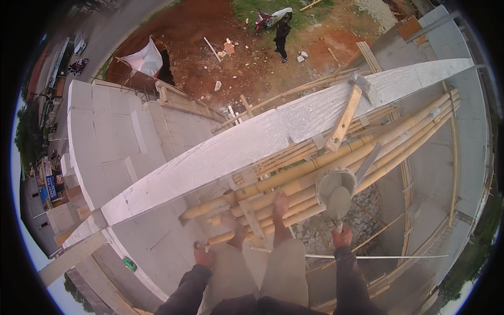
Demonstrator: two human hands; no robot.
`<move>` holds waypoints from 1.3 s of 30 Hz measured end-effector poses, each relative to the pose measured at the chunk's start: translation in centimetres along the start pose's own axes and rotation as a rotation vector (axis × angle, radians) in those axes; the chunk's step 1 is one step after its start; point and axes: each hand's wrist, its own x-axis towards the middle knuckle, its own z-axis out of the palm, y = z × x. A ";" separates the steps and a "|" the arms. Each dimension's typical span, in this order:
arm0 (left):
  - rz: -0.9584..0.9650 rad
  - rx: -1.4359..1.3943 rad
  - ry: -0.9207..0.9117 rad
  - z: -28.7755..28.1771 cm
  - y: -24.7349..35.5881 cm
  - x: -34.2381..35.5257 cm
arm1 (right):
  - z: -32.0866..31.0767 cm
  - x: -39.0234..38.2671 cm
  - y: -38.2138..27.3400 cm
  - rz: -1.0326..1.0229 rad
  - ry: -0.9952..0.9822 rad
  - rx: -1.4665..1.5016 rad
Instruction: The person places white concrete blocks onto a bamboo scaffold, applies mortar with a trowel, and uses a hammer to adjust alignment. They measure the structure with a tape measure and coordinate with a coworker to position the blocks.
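Note:
My right hand (342,235) is closed round the handle of a trowel (339,203). Grey mortar covers the blade, which lies over the mouth of a round bucket (319,184) with more wet mortar inside. The bucket stands on the bamboo poles (294,186), to the right of my bare feet. My left hand (203,255) hangs beside my left knee, fingers partly curled and blurred, so its grip does not show clearly. Ahead of me runs the pale top of a block wall (252,142). A hammer-like tool with a wooden handle (344,118) lies across its edge.
A flat grey strip (367,164) lies on the poles beside the bucket. Below them is grey rubble (362,220). Beyond the wall, far down, a person in dark clothes (282,39) is near a motorbike (265,20) on red soil. A small green object (129,263) sits on the left wall.

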 end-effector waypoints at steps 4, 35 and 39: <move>0.106 -0.043 0.071 -1.8 -2.5 -2.8 | -2.0 -7.7 -10.1 -0.162 -0.138 0.000; -0.714 -0.733 0.262 -2.3 -20.4 -18.7 | 31.0 -35.6 -46.0 -0.583 -0.543 -0.022; -0.728 -0.757 0.286 -2.4 -20.6 -18.6 | 30.5 -35.3 -46.8 -0.396 -0.697 0.202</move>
